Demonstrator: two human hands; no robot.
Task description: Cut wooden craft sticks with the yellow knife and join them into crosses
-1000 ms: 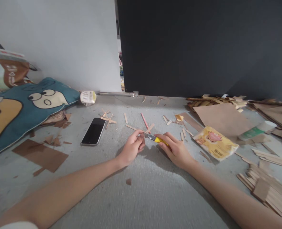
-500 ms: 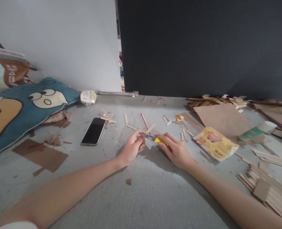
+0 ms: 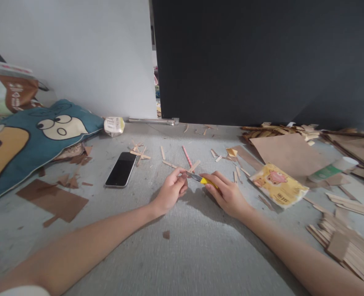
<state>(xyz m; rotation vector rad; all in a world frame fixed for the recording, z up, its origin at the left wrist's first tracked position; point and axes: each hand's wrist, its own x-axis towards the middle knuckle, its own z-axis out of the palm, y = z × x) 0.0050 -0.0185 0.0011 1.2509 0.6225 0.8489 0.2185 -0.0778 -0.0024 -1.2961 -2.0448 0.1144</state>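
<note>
My right hand [image 3: 226, 194] is wrapped round a yellow utility knife [image 3: 204, 180], its metal blade pointing left toward my other hand. My left hand [image 3: 170, 190] is curled in a pinch right at the blade's tip; what it pinches is too small to make out. Both hands rest low over the grey surface [image 3: 182, 246]. Loose wooden craft sticks [image 3: 193, 166] and a pink striped stick [image 3: 186, 156] lie just beyond the hands.
A black phone [image 3: 120, 169] lies left of the hands. A teal cartoon cushion [image 3: 28, 139] and brown cardboard pieces [image 3: 52, 201] are at far left. A yellow tissue pack [image 3: 278, 185], cardboard sheets [image 3: 288, 152] and stacked wooden strips [image 3: 345, 242] sit on the right.
</note>
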